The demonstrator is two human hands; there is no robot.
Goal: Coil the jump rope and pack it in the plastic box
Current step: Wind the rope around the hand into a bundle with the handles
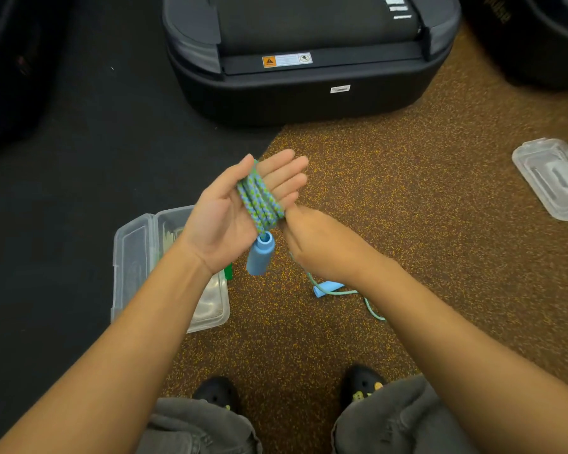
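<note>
The blue-and-green braided jump rope (259,199) is wound in several loops around the fingers of my left hand (230,211), which is held palm up with fingers straight. One light blue handle (259,253) hangs below that palm. My right hand (318,244) is closed on the rope just right of the coil. The loose rope tail (369,303) and the second blue handle (327,287) lie on the floor under my right wrist. The clear plastic box (138,257) stands open on the floor beneath my left forearm.
A large black machine base (302,90) stands ahead. Another clear plastic container (551,178) lies at the right edge. The floor is brown speckled rubber (423,191) on the right and black (63,191) on the left. My shoes and knees are at the bottom.
</note>
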